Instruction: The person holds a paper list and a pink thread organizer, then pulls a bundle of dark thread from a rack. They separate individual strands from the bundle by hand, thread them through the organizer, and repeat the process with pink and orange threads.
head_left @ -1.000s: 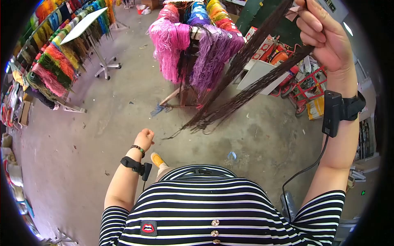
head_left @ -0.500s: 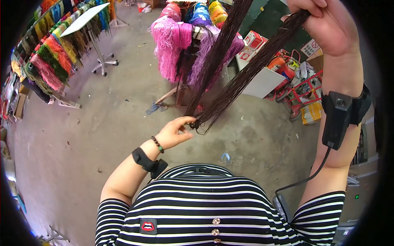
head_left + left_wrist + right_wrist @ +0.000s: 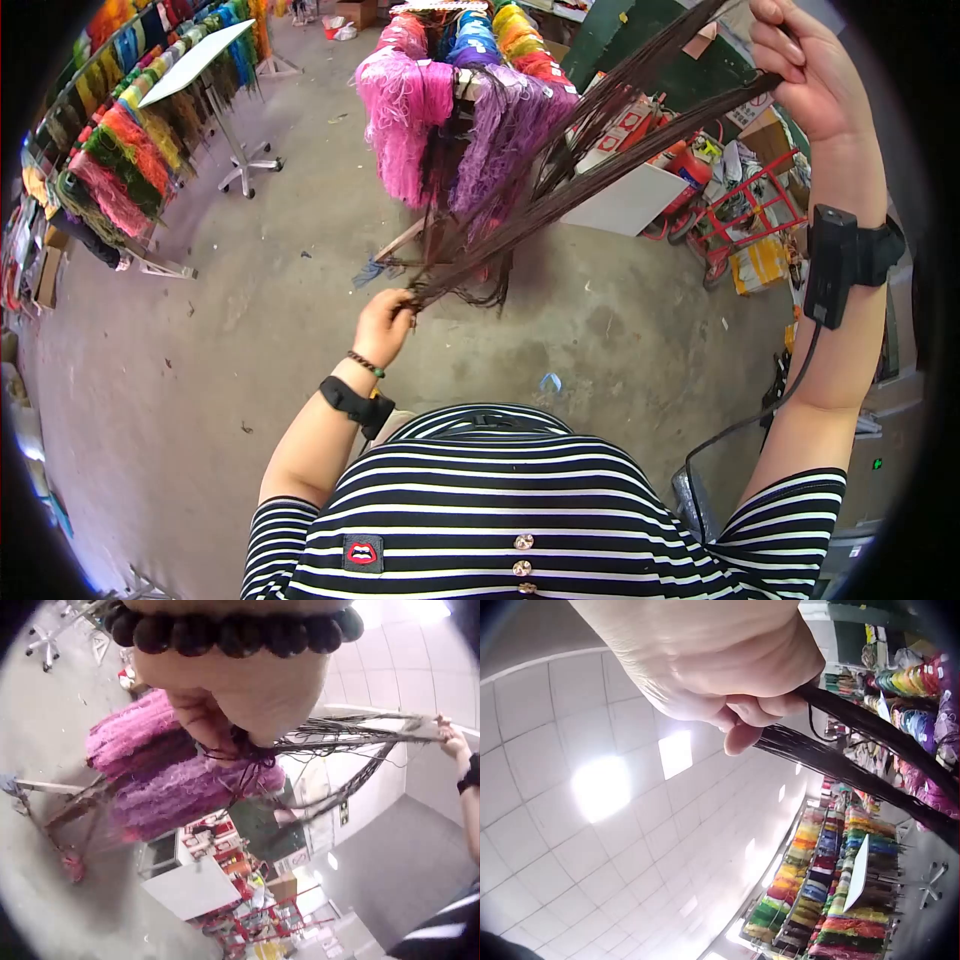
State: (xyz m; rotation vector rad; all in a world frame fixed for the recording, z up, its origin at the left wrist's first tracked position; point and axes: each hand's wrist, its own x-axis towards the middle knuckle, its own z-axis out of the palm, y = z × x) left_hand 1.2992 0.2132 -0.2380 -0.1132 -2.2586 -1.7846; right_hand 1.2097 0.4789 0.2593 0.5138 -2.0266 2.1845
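- Head view: one skein of dark brown yarn (image 3: 575, 198), fine and stringy, drawn slantwise in two bands with loose strands sagging; located between the raised right hand (image 3: 815, 80), fingers curled round its upper end, and the lower left hand (image 3: 383, 325), fingers closed on its lower end. Pink yarn (image 3: 405, 110) and purple yarn (image 3: 505, 130) hang behind.
- Left wrist view: tangled, knotty end at the left hand's bent fingers (exact grip partly hidden).
- Right wrist view: two dense, near-black bands leaving the right hand's curled fingers.
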